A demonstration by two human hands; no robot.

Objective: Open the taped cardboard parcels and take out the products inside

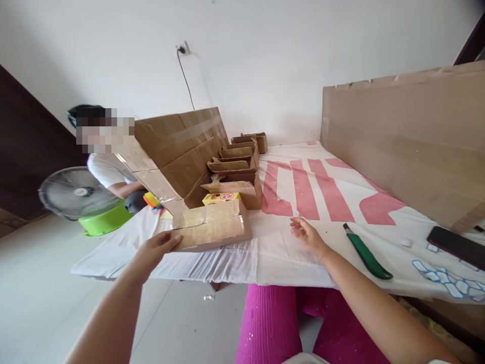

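My left hand (pixel 157 251) grips the near left corner of a small taped cardboard box (pixel 212 232) lying at the table's front edge. A yellow printed box (pixel 222 198) shows just behind it, partly hidden. Over the white and pink cloth, my right hand (pixel 306 233) hovers with its fingers loosely curled and apart, holding nothing. To its right lies a cutter knife with a green handle (pixel 367 255).
Several open cardboard compartments (pixel 235 164) run back beside a tall cardboard panel (pixel 182 146). A large cardboard sheet (pixel 401 146) stands at the right, near a black phone (pixel 456 246). Left are a person (pixel 109 169), a fan (pixel 81 192) and a green basin (pixel 104 220).
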